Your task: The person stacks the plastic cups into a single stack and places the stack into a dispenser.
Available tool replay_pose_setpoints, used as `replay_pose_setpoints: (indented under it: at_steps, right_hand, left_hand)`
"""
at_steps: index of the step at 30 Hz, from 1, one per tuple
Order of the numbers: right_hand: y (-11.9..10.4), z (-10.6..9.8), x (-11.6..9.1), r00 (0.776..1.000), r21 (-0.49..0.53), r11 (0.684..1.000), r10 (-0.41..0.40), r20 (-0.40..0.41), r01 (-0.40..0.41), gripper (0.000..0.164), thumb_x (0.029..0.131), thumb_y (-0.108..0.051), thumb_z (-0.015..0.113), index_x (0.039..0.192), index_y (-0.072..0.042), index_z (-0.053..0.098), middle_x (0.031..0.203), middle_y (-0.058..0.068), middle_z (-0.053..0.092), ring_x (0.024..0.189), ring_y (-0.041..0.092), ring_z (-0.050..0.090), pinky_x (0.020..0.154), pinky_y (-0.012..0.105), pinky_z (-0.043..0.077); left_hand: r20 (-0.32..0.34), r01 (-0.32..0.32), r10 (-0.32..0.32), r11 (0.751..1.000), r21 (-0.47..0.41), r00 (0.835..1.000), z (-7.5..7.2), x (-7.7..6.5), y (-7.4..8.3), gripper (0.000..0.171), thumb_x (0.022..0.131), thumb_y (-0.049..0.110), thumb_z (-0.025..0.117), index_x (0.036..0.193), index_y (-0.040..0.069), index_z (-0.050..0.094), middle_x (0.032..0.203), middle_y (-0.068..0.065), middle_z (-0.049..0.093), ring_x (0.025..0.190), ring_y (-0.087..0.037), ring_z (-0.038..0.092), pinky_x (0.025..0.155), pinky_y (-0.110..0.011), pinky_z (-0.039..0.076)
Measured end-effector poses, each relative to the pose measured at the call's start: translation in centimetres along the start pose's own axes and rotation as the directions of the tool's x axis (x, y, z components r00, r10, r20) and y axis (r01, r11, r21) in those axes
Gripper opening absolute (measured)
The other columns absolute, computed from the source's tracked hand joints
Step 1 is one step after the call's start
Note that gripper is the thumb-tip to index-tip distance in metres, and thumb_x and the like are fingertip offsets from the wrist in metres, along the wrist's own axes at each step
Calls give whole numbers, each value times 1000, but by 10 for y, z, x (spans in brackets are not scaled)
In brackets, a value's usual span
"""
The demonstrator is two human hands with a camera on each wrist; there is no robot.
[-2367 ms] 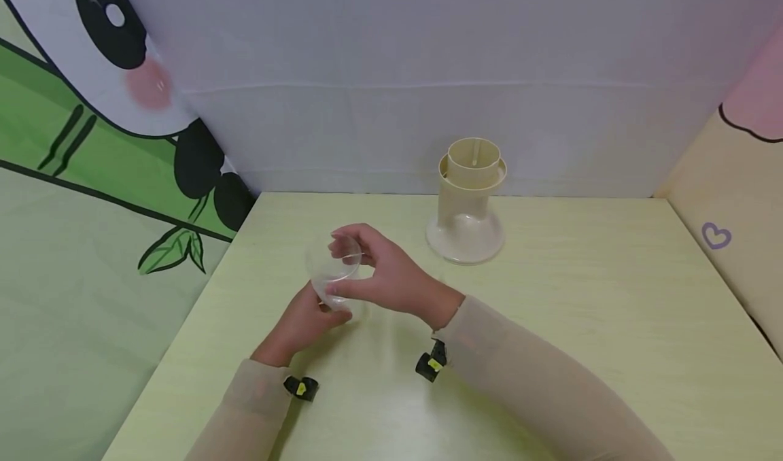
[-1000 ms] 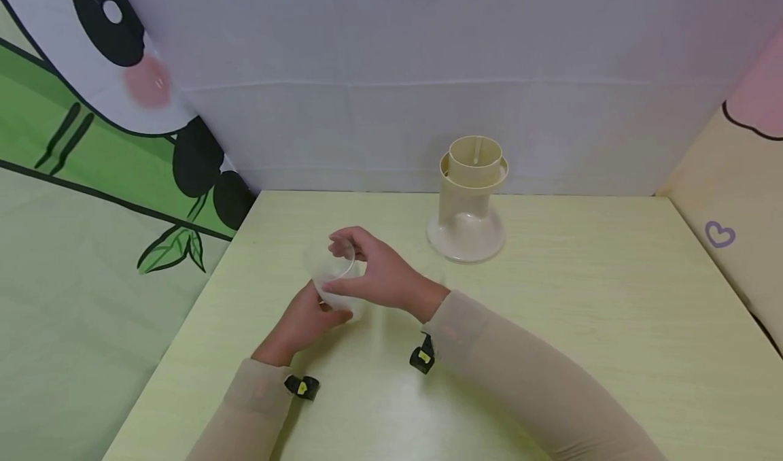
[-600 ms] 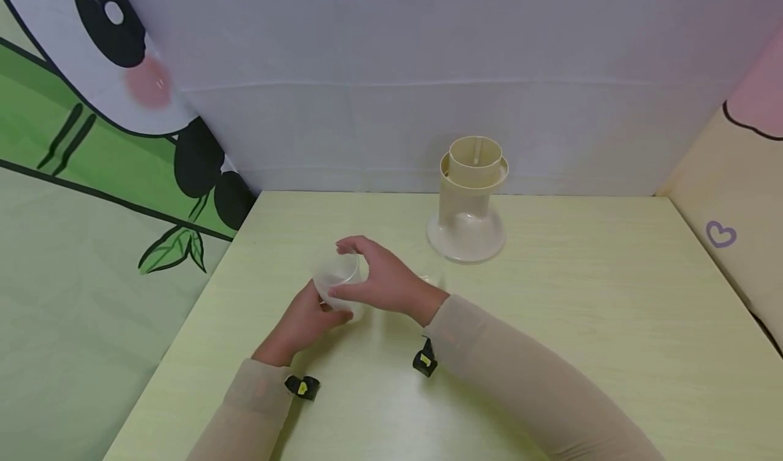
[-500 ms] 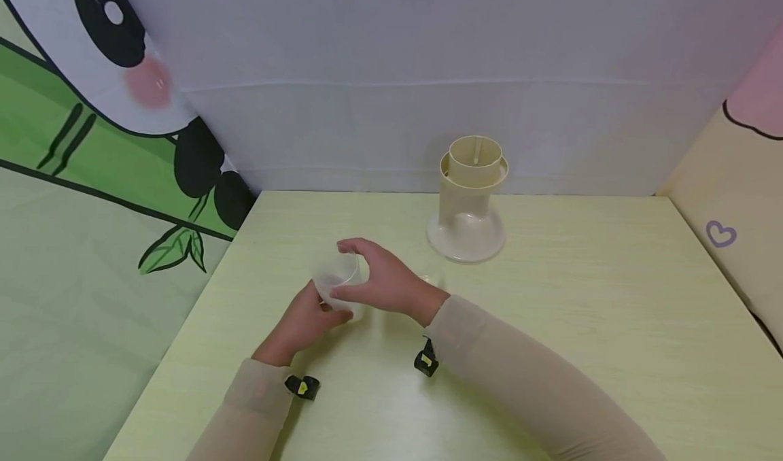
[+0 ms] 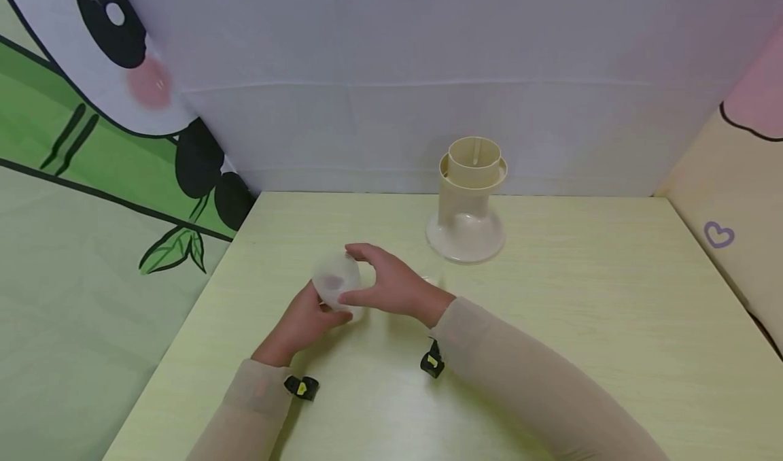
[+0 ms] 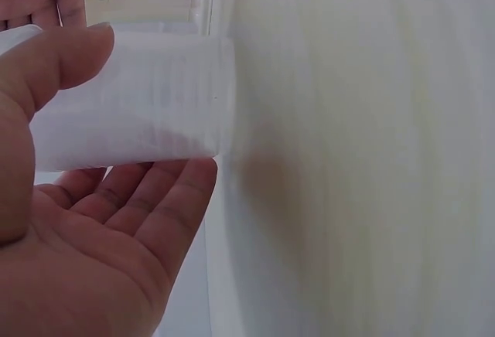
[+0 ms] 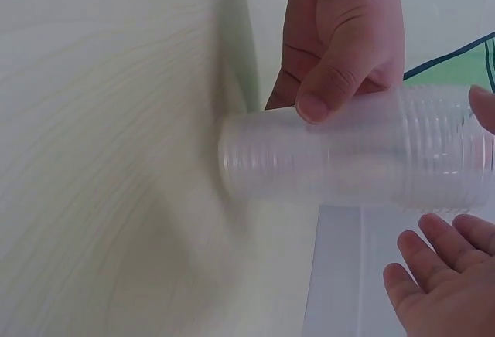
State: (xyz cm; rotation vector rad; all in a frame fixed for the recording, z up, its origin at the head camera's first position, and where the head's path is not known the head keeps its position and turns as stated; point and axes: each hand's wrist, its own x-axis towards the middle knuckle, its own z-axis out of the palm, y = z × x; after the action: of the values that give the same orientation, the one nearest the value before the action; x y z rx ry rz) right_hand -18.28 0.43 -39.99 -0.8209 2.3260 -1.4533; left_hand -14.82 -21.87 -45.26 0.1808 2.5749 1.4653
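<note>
A stack of nested clear plastic cups (image 5: 335,281) stands over the table at left of centre in the head view. My left hand (image 5: 302,325) grips it low down, thumb on one side and fingers on the other. Around its upper end my right hand (image 5: 391,281) is spread in a C shape. In the right wrist view, the ribbed rims of the stack (image 7: 433,151) lie between my right thumb and fingers (image 7: 448,263); a small gap shows at the fingertips. The left wrist view shows the lower cup wall (image 6: 155,101) above my left palm.
A cream-coloured tubular stand (image 5: 466,209) with a round white base is at the back of the table (image 5: 581,325). Another clear cup (image 5: 431,279) is partly hidden behind my right wrist. A printed cloth (image 5: 391,107) rises behind the table.
My right hand has moved down and slightly right along the stack's upper end. The clear rim seen higher before has come down, and the top now looks whitish. My left hand has stayed put.
</note>
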Motion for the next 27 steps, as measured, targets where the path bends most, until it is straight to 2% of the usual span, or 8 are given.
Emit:
replay_pose_setpoints:
  at_steps: [10, 16, 23, 27]
  right_hand:
    - [-2, -9, -9, 1000, -5, 1000, 2, 13, -2, 91, 87, -42, 83, 160, -19, 35, 156, -7, 44, 145, 18, 38, 116, 48, 36]
    - [-6, -20, -14, 1000, -7, 1000, 8, 29, -8, 93, 88, -45, 82, 162, -21, 31, 158, -7, 43, 146, 20, 38, 116, 45, 37]
    - [-8, -34, -25, 999, 55, 998, -14, -30, 16, 90, 86, -45, 83, 159, -25, 35, 153, -12, 46, 143, 16, 41, 115, 40, 37]
    - [-10, -43, -33, 996, 105, 992, -57, -65, 64, 87, 88, -41, 83, 159, -24, 35, 153, -8, 47, 142, 14, 42, 117, 39, 35]
  left_hand:
    - [15, 32, -32, 999, 18, 999, -1, 1, 0, 84, 84, 11, 86, 153, 17, 37, 148, -8, 48, 135, -35, 48, 110, -58, 42]
    - [14, 23, -23, 1000, 8, 1000, -3, 0, 1, 85, 82, 13, 88, 151, 16, 38, 145, -9, 50, 132, -35, 50, 109, -59, 43]
    - [-3, 29, -29, 999, -12, 1000, -6, -2, 3, 90, 80, 20, 91, 152, 17, 37, 146, -8, 50, 134, -36, 48, 111, -62, 39]
    - [-11, 47, -47, 999, -24, 999, -7, -3, 5, 90, 81, 22, 91, 153, 17, 37, 146, -9, 50, 135, -37, 48, 111, -64, 37]
